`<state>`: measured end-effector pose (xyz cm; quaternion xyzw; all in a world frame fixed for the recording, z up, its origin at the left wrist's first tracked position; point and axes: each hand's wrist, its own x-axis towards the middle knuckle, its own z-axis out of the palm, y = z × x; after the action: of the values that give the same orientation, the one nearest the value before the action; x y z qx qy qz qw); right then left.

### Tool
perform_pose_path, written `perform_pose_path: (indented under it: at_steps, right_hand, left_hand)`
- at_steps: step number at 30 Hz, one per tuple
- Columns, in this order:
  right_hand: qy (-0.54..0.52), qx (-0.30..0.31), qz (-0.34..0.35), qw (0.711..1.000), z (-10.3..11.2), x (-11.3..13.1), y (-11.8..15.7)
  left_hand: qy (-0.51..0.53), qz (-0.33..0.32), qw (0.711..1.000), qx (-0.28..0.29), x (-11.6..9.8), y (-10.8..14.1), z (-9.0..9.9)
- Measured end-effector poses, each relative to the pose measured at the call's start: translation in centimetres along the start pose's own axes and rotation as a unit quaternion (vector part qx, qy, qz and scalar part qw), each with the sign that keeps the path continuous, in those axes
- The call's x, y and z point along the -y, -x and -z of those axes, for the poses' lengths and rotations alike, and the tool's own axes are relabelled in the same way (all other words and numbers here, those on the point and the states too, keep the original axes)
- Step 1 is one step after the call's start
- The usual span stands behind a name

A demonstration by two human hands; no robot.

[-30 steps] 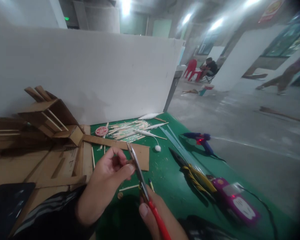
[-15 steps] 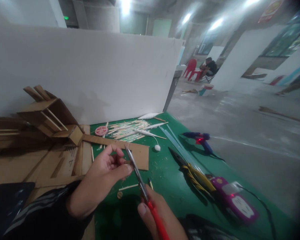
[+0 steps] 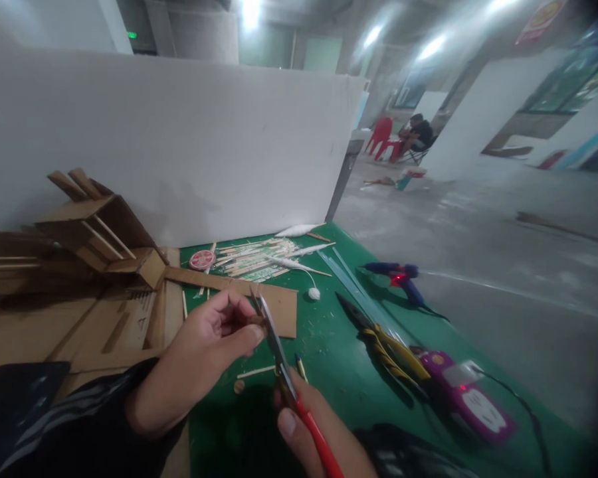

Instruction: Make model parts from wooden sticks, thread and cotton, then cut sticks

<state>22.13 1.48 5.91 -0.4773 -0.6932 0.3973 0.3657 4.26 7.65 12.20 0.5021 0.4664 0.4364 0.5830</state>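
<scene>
My right hand (image 3: 323, 425) grips a pair of red-handled scissors (image 3: 278, 342), whose blades point away from me and stand slightly apart. Thumb and fingers of my left hand (image 3: 212, 348) pinch a small brown cardboard piece (image 3: 260, 321), mostly hidden by the fingertips. The blades lie right at that piece. Beneath the hands is a flat cardboard strip (image 3: 282, 312). Below them on the green table (image 3: 329, 372) lie a small round brown disc (image 3: 239, 386), a thin stick (image 3: 256, 372) and a pen-like item (image 3: 299, 365).
At left stands a cardboard model (image 3: 104, 232). Several thin sticks (image 3: 259, 257) and a red round tape roll (image 3: 202, 259) lie behind the hands. To the right are pliers (image 3: 386, 345), a glue gun (image 3: 396, 273) and a purple power box (image 3: 471, 398). A person (image 3: 417, 135) sits far off.
The scissor blades have parted slightly around the small cardboard piece. Both hands stay nearly in place.
</scene>
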Motion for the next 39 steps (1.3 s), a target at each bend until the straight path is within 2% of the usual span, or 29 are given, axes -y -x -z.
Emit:
perform_pose_path:
  at_steps: [4, 11, 23, 30, 39]
  right_hand:
    - [-0.038, 0.023, 0.0, 0.999, 0.24, 0.13, -0.19]
    - [-0.052, 0.026, -0.009, 0.998, 0.05, 0.4, -0.12]
    - [-0.018, 0.011, 0.013, 1.0, 0.38, 0.73, -0.57]
    - [0.007, 0.006, 0.005, 1.0, 0.13, 0.5, -0.19]
    - [-0.019, 0.005, 0.016, 1.0, 0.41, 1.01, -0.24]
  left_hand:
    - [0.01, 0.006, 1.0, 0.004, 0.01, 0.23, -0.3]
    - [0.016, 0.002, 1.0, 0.007, 0.29, 0.19, -0.44]
    - [0.016, -0.005, 1.0, -0.006, 0.25, 0.21, -0.3]
    - [0.033, -0.004, 0.999, 0.005, 0.38, 0.14, -0.35]
    - [-0.029, -0.003, 1.0, -0.002, 0.04, 0.03, 0.28]
